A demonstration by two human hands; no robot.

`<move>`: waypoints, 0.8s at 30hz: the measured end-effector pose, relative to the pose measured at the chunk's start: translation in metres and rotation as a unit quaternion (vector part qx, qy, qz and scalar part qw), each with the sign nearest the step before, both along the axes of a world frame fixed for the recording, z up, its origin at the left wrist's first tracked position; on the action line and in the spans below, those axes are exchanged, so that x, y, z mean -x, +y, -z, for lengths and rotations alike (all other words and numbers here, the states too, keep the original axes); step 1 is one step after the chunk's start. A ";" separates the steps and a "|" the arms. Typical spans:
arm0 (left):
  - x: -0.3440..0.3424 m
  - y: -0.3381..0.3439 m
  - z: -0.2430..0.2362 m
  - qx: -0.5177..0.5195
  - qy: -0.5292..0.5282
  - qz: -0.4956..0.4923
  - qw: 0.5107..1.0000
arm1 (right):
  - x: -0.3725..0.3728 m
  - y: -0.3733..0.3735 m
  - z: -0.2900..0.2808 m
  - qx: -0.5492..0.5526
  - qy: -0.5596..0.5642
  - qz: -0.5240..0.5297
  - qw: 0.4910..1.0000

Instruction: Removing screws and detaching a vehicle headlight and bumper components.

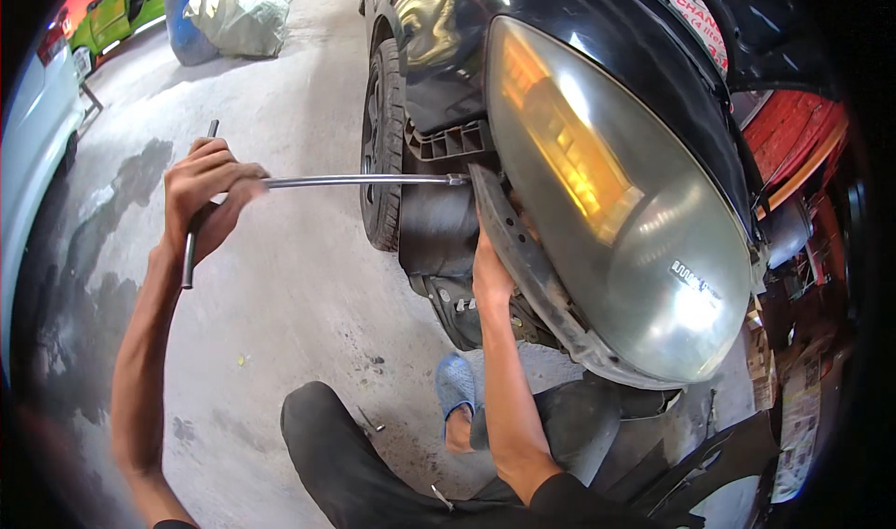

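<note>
My left hand (207, 191) is wrapped round the crossbar of a T-handle socket wrench (359, 180). The wrench's shaft lies nearly level, and its socket end meets the edge of a dark strip beside the headlight (644, 249) of a black car. That headlight has a cloudy lens with an amber section. My right hand (491, 269) reaches up beneath the dark strip (528, 266), close to the socket end. Its fingers are hidden behind the strip, so their grip does not show.
The front wheel (382, 146) is just left of the headlight, past a dark liner (439, 221). A pale car (37, 146) stands at far left, with filled sacks (238, 11) at the back. Dark panels (700, 473) lie at lower right. My knee (322, 426) is below.
</note>
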State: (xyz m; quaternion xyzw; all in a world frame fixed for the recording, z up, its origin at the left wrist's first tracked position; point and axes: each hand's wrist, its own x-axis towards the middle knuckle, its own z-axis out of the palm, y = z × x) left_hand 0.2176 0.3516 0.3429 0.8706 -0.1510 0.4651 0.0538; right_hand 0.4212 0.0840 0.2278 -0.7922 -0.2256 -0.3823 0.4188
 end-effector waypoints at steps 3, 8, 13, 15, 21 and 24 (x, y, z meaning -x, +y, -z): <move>-0.017 0.012 -0.001 0.062 0.002 -0.043 0.997 | 0.004 -0.007 0.000 -0.037 0.037 -0.038 0.998; -0.017 0.024 -0.017 -0.118 -0.070 -0.012 0.990 | 0.002 -0.006 0.013 0.475 -0.224 0.278 0.804; -0.014 0.035 -0.016 -0.238 -0.002 0.004 0.971 | -0.007 -0.005 0.016 0.188 -0.101 0.038 0.976; -0.028 0.044 0.007 -0.098 -0.063 0.048 0.992 | -0.016 -0.009 0.029 0.103 -0.065 -0.039 0.992; -0.039 0.017 0.017 0.141 -0.113 0.018 0.983 | -0.029 -0.012 0.044 0.184 -0.089 0.051 0.977; -0.029 0.020 0.014 0.093 -0.123 0.030 0.988 | 0.033 -0.003 -0.016 0.015 0.089 -0.121 0.989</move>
